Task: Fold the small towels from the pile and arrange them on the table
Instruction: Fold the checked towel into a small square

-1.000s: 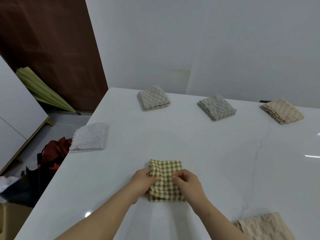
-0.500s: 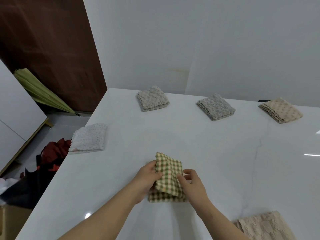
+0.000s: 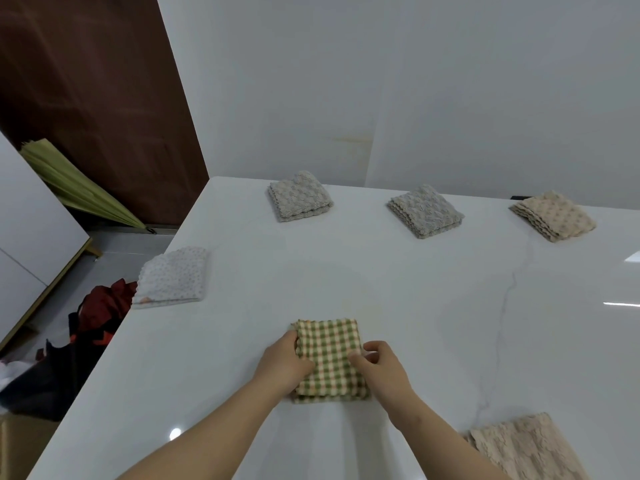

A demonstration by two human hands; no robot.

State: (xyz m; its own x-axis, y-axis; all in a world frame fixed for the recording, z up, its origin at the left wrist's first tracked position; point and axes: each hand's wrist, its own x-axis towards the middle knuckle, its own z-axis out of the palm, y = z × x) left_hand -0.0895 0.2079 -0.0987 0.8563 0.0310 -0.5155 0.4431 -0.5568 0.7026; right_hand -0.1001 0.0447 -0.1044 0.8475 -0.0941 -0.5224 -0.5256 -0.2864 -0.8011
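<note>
A green-and-cream checked towel [image 3: 329,355] lies folded into a small rectangle on the white table [image 3: 415,289], near its front. My left hand [image 3: 284,365] grips the towel's left edge and my right hand [image 3: 381,368] pinches its right edge. Folded towels sit further off: a white dotted towel [image 3: 173,277] at the left edge, two grey towels [image 3: 299,195] [image 3: 426,210] and a beige towel [image 3: 553,215] along the back. A beige lacy towel [image 3: 526,448] lies unfolded at the front right.
The table's left edge drops to the floor, where dark and red cloth [image 3: 86,327] is heaped. A folded green umbrella [image 3: 79,188] leans by the brown door. White walls stand close behind the table.
The checked towel's upper flap, lifted and tilted half a second ago, now lies flat as a neat rectangle. Both hands have shifted to its side edges.
</note>
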